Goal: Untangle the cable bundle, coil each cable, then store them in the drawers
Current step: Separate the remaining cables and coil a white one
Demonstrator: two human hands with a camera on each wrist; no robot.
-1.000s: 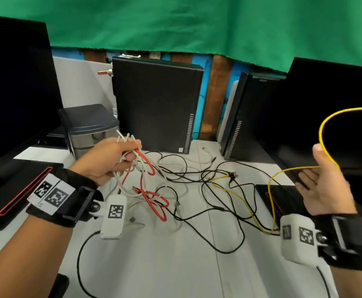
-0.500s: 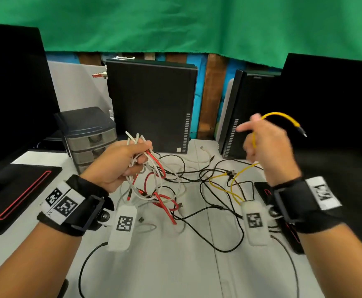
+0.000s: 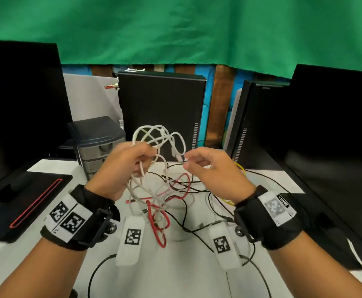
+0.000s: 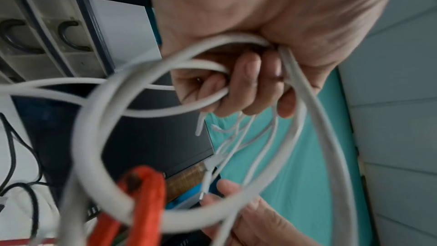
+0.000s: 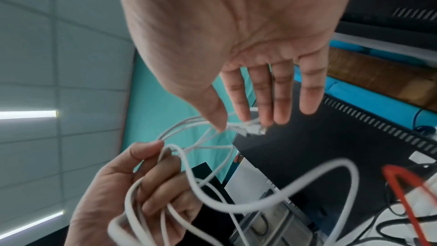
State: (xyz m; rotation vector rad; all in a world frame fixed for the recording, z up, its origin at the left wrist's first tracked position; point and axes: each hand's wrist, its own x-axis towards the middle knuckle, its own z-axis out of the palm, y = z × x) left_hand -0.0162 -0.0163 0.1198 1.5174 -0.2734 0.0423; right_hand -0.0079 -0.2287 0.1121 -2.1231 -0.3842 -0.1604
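Observation:
My left hand point(image 3: 142, 158) grips a bunch of white cable point(image 3: 154, 134) loops, held up above the table; its fingers point(image 4: 246, 85) curl round several strands. A red cable point(image 3: 157, 224) hangs tangled in the white strands below that hand and shows close up as the red cable point(image 4: 144, 205) in the left wrist view. My right hand point(image 3: 186, 162) pinches the white cable's plug point(image 3: 179, 157) between thumb and forefinger, and the plug point(image 5: 250, 128) shows at those fingertips. Black cables point(image 3: 199, 229) and a yellow cable point(image 3: 241, 168) lie on the white table point(image 3: 175, 276).
A small grey drawer unit point(image 3: 98, 145) with a dark lid stands at the back left, its drawers shut. Black computer cases point(image 3: 160, 108) and monitors ring the table. A black pad with a red stripe point(image 3: 25, 203) lies at the left.
My right hand let go of the yellow cable, came left and took the white cable's plug. My left hand lifted the white bunch higher, towards the middle.

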